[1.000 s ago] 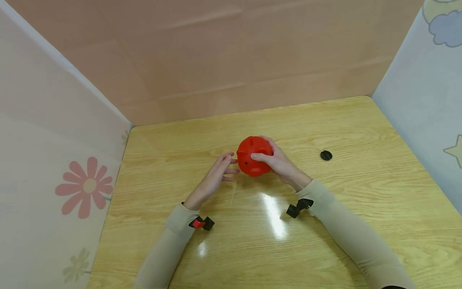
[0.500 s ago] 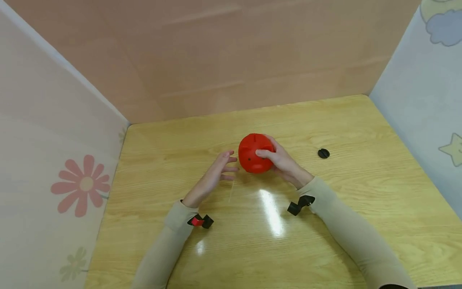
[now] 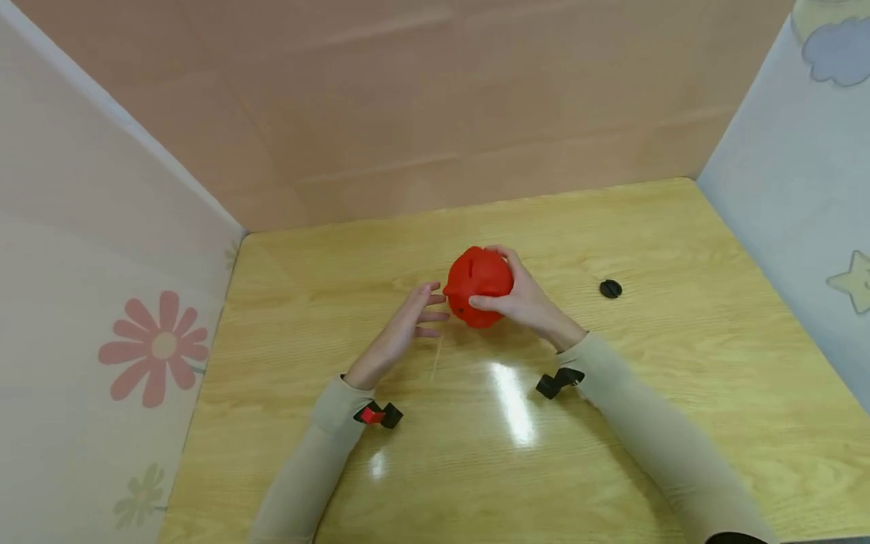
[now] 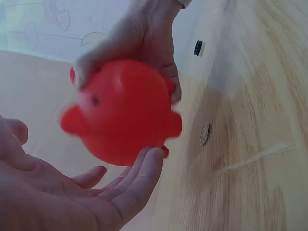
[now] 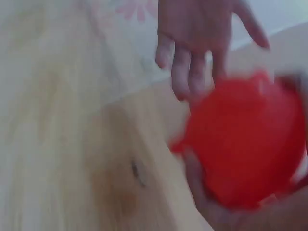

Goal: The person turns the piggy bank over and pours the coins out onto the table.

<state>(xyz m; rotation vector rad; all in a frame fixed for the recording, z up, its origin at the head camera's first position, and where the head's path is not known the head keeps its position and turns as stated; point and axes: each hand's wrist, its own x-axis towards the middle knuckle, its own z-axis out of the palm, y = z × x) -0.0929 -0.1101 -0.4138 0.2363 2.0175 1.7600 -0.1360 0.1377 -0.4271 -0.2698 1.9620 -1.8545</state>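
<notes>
A red piggy bank (image 3: 479, 276), with a slot in its back and small dark eyes, is held above the wooden table by my right hand (image 3: 533, 302). The right thumb lies across its near side, and the fingers curl round the far side. Just left of it my left hand (image 3: 408, 325) has its fingers spread and loosely extended. In the left wrist view, the left fingertips (image 4: 153, 156) overlap the piggy bank's lower edge; whether they touch it I cannot tell. A coin-like disc (image 4: 205, 134) lies on the table below the piggy bank, hidden in the head view.
A round black stopper (image 3: 610, 289) lies on the table (image 3: 306, 302) to the right of my right hand. A pinkish wall (image 3: 408, 113) stands behind the table, and pale patterned walls flank it left and right.
My right hand turns the piggy bank back and forth; its slot now faces more upward and its snout points left. My left hand stays almost where it was, fingers extended.
</notes>
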